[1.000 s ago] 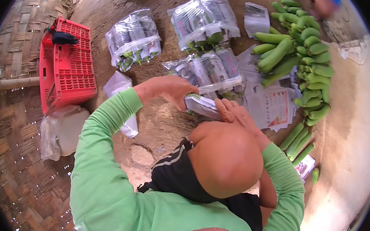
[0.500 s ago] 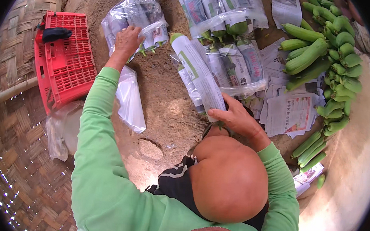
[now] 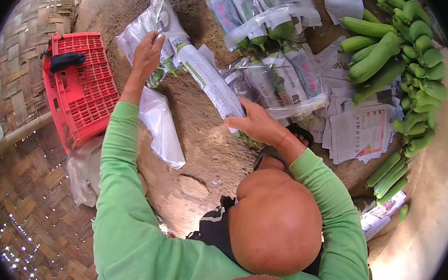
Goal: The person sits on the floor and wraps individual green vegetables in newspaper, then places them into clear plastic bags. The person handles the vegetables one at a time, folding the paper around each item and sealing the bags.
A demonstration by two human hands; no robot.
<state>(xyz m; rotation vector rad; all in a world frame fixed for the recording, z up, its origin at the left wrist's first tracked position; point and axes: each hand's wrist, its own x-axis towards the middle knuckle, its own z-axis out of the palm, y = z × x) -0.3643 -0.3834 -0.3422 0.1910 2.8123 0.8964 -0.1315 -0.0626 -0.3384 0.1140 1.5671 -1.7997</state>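
Observation:
My right hand [image 3: 259, 123] grips the lower end of a long green gourd wrapped in newspaper [image 3: 210, 79]. Its far end reaches the mouth of a clear plastic bag [image 3: 165, 17] that holds several other wrapped gourds. My left hand [image 3: 147, 52] is closed on the edge of that bag, thumb and fingers together. Just right of the wrapped gourd lies a second clear bag [image 3: 278, 86] of wrapped gourds, and a third filled bag [image 3: 260, 11] lies beyond it.
A red plastic crate [image 3: 84, 81] with a dark object on it stands at the left. An empty-looking white plastic bag [image 3: 159, 127] lies below my left hand. Newspaper sheets [image 3: 359, 132] and a pile of bare green gourds [image 3: 377, 60] lie at the right. My bent knee [image 3: 278, 218] is in front.
My right hand has moved left, bringing the wrapped gourd from over the second bag to the mouth of the left bag. My left hand has shifted slightly and now pinches that bag's edge.

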